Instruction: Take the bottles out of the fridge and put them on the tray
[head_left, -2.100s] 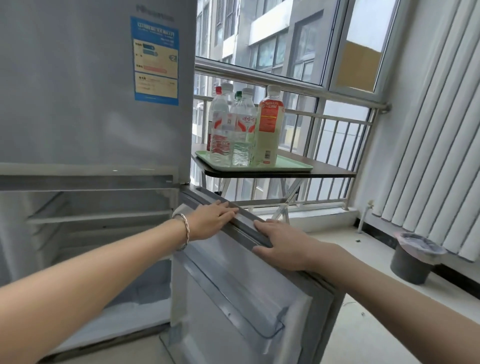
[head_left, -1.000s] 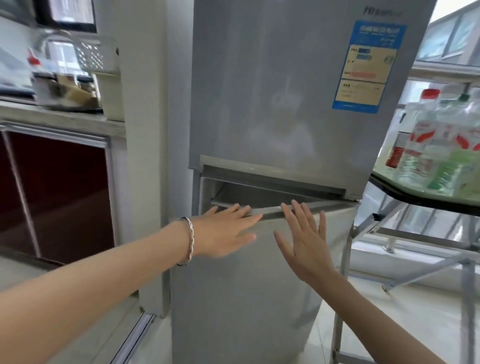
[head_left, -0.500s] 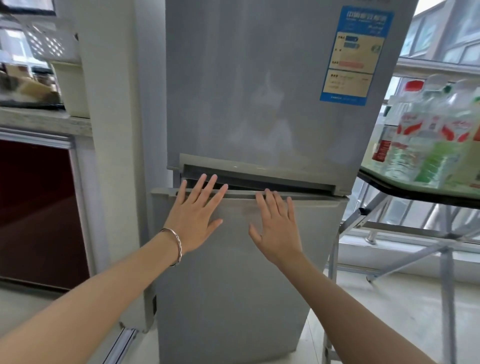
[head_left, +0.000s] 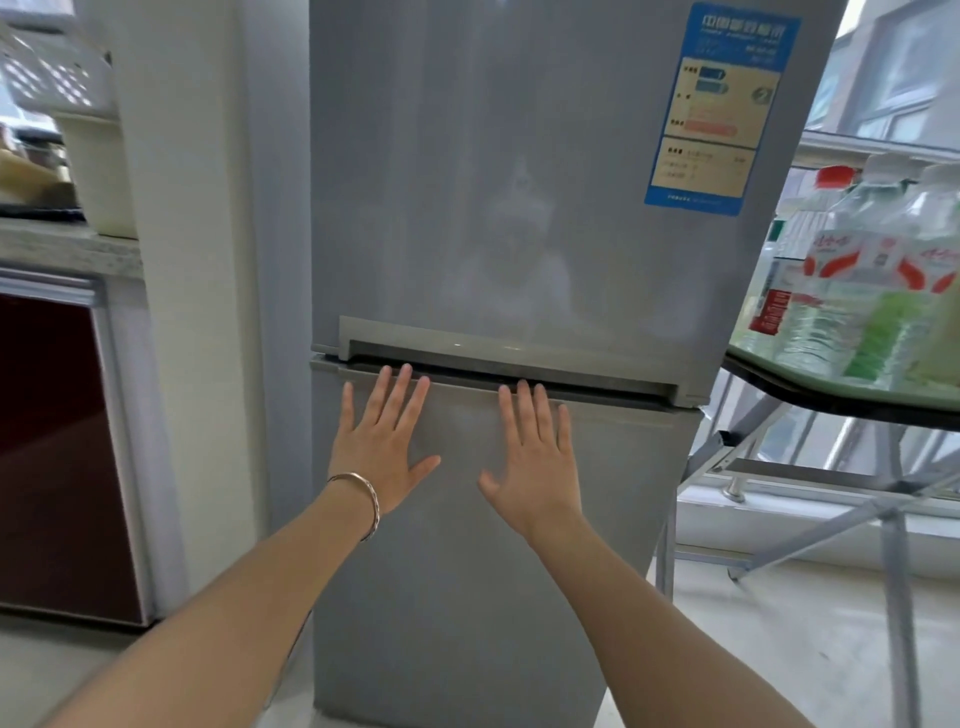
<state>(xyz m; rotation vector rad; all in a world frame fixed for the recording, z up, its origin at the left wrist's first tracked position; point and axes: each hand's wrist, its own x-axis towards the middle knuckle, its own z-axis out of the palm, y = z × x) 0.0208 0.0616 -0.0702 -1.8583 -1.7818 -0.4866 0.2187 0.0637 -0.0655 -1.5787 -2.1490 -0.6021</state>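
From the head view, we had both palms flat on the fridge's lower door (head_left: 467, 571), left hand (head_left: 382, 457) and right hand (head_left: 535, 467) released, fingers spread just under the door's top edge, grasping nothing. Open floor lay to the right. The bottles (head_left: 852, 280), clear with red-and-white labels, stood on the green tray (head_left: 810, 382) beside the fridge.

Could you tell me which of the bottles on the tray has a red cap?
The clear plastic bottle nearest the fridge, leftmost on the pale green tray, has the red cap; the others visible have pale caps.
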